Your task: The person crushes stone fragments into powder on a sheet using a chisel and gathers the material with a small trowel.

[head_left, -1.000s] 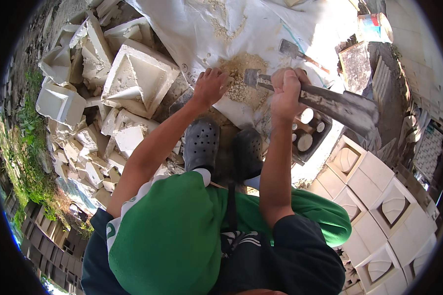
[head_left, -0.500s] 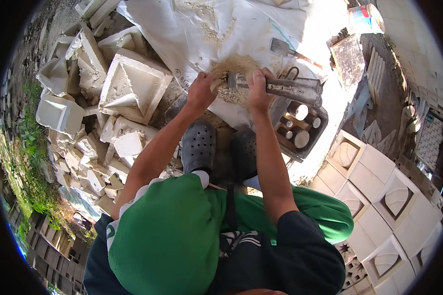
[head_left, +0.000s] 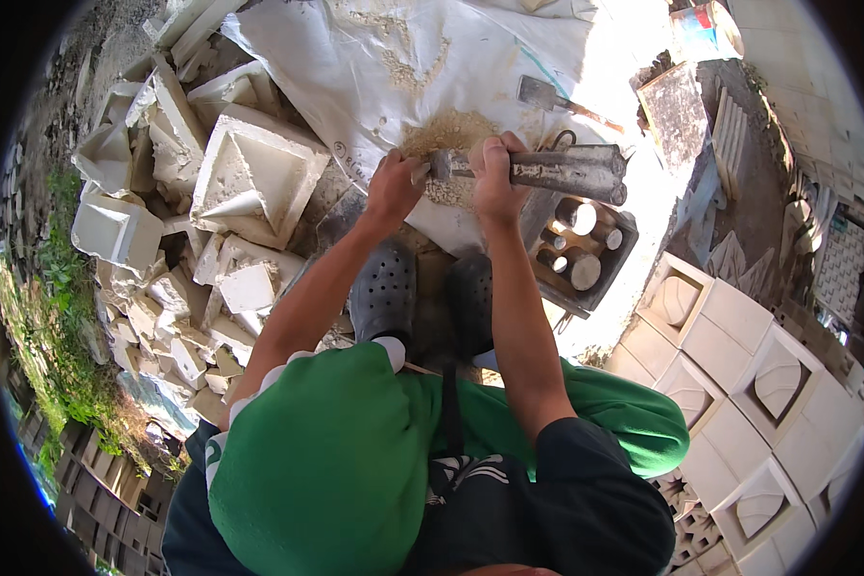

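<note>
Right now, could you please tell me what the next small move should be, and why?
I would probably ease the left grip slightly back along the small, pale, stone-like chunk it holds, because it sits right beside the narrow end of the long, blotchy grey, bar-like tool clasped in the right grip, over pale, loose crumbs on the white sheet.

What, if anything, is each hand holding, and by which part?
The right hand grips a grey tool near its narrower end. The left hand pinches a small pale piece, exact spot unclear.
</note>
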`<state>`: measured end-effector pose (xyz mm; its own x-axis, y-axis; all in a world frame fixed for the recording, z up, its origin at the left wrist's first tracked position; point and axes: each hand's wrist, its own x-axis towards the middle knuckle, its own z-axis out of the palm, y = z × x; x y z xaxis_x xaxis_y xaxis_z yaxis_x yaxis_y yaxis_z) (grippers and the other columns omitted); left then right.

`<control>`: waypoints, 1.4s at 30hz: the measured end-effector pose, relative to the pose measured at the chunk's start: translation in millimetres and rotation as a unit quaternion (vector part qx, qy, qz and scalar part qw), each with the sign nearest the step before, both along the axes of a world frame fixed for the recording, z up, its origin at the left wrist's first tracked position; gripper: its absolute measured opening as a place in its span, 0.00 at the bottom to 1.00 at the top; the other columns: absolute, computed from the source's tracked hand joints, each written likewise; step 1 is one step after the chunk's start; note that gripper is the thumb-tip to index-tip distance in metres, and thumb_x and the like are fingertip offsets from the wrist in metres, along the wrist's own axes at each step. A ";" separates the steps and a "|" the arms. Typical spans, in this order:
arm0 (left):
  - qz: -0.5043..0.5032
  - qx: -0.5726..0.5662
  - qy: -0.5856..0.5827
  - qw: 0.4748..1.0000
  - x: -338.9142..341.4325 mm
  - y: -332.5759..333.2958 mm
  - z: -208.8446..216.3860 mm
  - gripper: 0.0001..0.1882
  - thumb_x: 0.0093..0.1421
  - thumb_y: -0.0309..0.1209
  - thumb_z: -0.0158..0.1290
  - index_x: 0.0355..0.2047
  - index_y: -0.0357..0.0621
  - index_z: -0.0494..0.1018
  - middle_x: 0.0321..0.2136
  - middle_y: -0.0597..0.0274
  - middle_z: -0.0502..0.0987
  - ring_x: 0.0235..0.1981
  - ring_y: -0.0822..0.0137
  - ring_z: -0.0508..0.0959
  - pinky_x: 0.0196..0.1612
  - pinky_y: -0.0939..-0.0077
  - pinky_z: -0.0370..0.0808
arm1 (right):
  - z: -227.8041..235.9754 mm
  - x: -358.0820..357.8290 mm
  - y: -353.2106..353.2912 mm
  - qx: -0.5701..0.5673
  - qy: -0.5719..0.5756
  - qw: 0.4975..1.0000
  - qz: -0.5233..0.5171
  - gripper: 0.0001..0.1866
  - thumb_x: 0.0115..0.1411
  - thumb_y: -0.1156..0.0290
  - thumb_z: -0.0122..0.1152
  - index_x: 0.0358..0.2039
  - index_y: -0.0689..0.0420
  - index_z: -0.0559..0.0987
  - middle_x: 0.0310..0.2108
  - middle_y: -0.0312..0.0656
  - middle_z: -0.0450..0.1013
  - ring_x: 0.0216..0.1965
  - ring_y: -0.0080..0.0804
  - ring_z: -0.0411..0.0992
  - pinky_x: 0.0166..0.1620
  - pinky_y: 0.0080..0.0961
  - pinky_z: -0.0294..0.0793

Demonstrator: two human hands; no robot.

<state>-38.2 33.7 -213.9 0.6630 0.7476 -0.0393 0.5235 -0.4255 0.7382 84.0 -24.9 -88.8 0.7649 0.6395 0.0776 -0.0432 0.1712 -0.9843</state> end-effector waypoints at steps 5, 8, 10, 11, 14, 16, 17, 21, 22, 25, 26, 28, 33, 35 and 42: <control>-0.019 0.014 0.005 1.000 -5.7 -0.2 2.3 0.12 0.48 0.27 0.57 0.36 0.50 0.79 0.29 0.56 0.69 0.36 0.55 0.73 0.39 0.63 0.73 | 67.8 16.3 0.8 0.048 0.111 0.993 0.008 0.16 0.55 0.77 0.46 0.15 0.52 0.55 0.12 0.30 0.50 0.14 0.18 0.49 0.19 0.21 0.49; -0.016 0.018 -0.025 0.999 -0.8 0.1 0.4 0.12 0.48 0.27 0.57 0.36 0.51 0.79 0.30 0.57 0.68 0.36 0.56 0.73 0.39 0.62 0.72 | 99.1 12.0 -8.4 0.103 0.079 0.990 0.048 0.15 0.55 0.78 0.47 0.15 0.54 0.57 0.13 0.29 0.52 0.15 0.17 0.50 0.19 0.20 0.49; -0.017 0.023 -0.020 0.999 -2.9 2.2 -6.0 0.13 0.48 0.27 0.56 0.36 0.52 0.78 0.30 0.57 0.68 0.36 0.56 0.73 0.38 0.63 0.72 | 91.2 7.6 -0.4 0.145 0.065 0.984 0.077 0.14 0.56 0.79 0.47 0.15 0.55 0.59 0.13 0.29 0.55 0.16 0.15 0.51 0.19 0.18 0.49; -0.023 0.024 -0.020 0.999 -0.7 1.4 -8.2 0.13 0.48 0.26 0.56 0.36 0.52 0.78 0.31 0.57 0.68 0.36 0.56 0.72 0.38 0.63 0.72 | 70.1 2.4 3.4 0.082 0.055 0.994 0.052 0.14 0.56 0.78 0.48 0.15 0.56 0.60 0.14 0.28 0.55 0.16 0.14 0.51 0.19 0.18 0.50; -0.025 0.020 0.001 0.999 1.6 0.3 0.6 0.13 0.48 0.26 0.56 0.36 0.53 0.78 0.31 0.58 0.68 0.36 0.56 0.72 0.39 0.63 0.73 | -3.6 1.4 8.4 -0.005 0.025 1.000 0.015 0.14 0.57 0.77 0.49 0.16 0.56 0.62 0.14 0.27 0.56 0.17 0.13 0.53 0.20 0.17 0.51; -0.018 0.026 -0.010 0.999 3.4 5.5 6.3 0.12 0.48 0.26 0.55 0.35 0.52 0.78 0.31 0.58 0.69 0.37 0.56 0.72 0.40 0.64 0.73 | -12.5 6.3 11.0 -0.028 0.010 0.999 0.010 0.14 0.58 0.77 0.50 0.16 0.57 0.63 0.15 0.27 0.56 0.17 0.13 0.54 0.20 0.16 0.52; -0.011 0.027 -0.011 1.000 -7.0 1.3 9.9 0.12 0.48 0.25 0.55 0.34 0.52 0.78 0.32 0.57 0.69 0.37 0.56 0.72 0.40 0.64 0.73 | -0.8 2.6 9.7 -0.030 0.053 0.998 0.021 0.14 0.57 0.77 0.50 0.16 0.56 0.63 0.15 0.27 0.56 0.17 0.13 0.54 0.20 0.16 0.52; 0.010 -0.002 -0.028 1.000 -6.9 1.4 10.9 0.12 0.47 0.25 0.56 0.34 0.51 0.78 0.32 0.57 0.69 0.38 0.56 0.72 0.41 0.64 0.72 | 61.5 5.5 5.2 -0.008 0.035 0.999 0.021 0.15 0.56 0.77 0.48 0.15 0.54 0.58 0.14 0.28 0.53 0.16 0.15 0.51 0.20 0.18 0.50; 0.007 0.002 -0.024 1.000 -7.2 1.0 9.4 0.12 0.47 0.25 0.56 0.34 0.51 0.78 0.32 0.57 0.69 0.38 0.56 0.72 0.41 0.64 0.72 | 68.4 3.6 2.2 0.027 0.001 0.999 0.022 0.16 0.55 0.77 0.47 0.15 0.52 0.54 0.13 0.29 0.51 0.14 0.17 0.49 0.19 0.20 0.48; -0.010 0.004 -0.007 1.000 2.5 9.7 7.0 0.13 0.47 0.25 0.56 0.35 0.51 0.79 0.32 0.57 0.70 0.38 0.55 0.72 0.41 0.64 0.73 | 28.6 -0.4 2.6 0.007 0.006 1.000 0.016 0.15 0.56 0.77 0.47 0.16 0.53 0.55 0.13 0.29 0.51 0.15 0.18 0.50 0.20 0.20 0.48; -0.022 -0.005 0.013 1.000 4.6 8.0 6.0 0.13 0.48 0.25 0.56 0.36 0.52 0.79 0.32 0.57 0.70 0.38 0.55 0.72 0.41 0.64 0.73 | 1.7 -0.8 3.2 -0.023 0.019 1.000 0.008 0.15 0.56 0.77 0.46 0.16 0.53 0.55 0.13 0.30 0.52 0.15 0.18 0.50 0.20 0.19 0.48; -0.016 -0.002 0.005 1.000 3.7 9.1 6.4 0.14 0.47 0.25 0.56 0.36 0.52 0.79 0.32 0.57 0.70 0.38 0.55 0.72 0.41 0.64 0.73 | -16.2 6.1 11.6 -0.012 -0.034 0.999 -0.004 0.15 0.57 0.78 0.46 0.17 0.53 0.56 0.14 0.29 0.51 0.16 0.18 0.51 0.21 0.19 0.49; 0.006 -0.013 0.025 1.000 -4.0 3.5 15.9 0.14 0.47 0.25 0.56 0.37 0.52 0.79 0.32 0.56 0.69 0.38 0.55 0.72 0.41 0.63 0.73 | 24.7 26.3 -3.4 0.018 0.107 0.994 -0.031 0.14 0.56 0.76 0.47 0.16 0.53 0.57 0.13 0.29 0.52 0.15 0.17 0.51 0.19 0.19 0.49; -0.009 -0.015 0.014 1.000 -0.8 0.0 16.6 0.13 0.48 0.26 0.55 0.37 0.52 0.79 0.32 0.56 0.69 0.39 0.55 0.72 0.42 0.63 0.72 | 34.6 36.3 -23.7 0.043 0.100 0.993 -0.055 0.14 0.56 0.75 0.49 0.17 0.53 0.58 0.14 0.29 0.54 0.15 0.16 0.52 0.19 0.18 0.50; -0.016 0.003 -0.007 1.000 11.9 -3.6 -14.5 0.12 0.49 0.27 0.54 0.36 0.52 0.79 0.33 0.56 0.70 0.40 0.54 0.72 0.42 0.63 0.72 | 26.0 25.9 -12.3 0.023 0.028 0.989 -0.144 0.16 0.53 0.78 0.44 0.13 0.52 0.53 0.10 0.31 0.51 0.12 0.18 0.46 0.17 0.19 0.48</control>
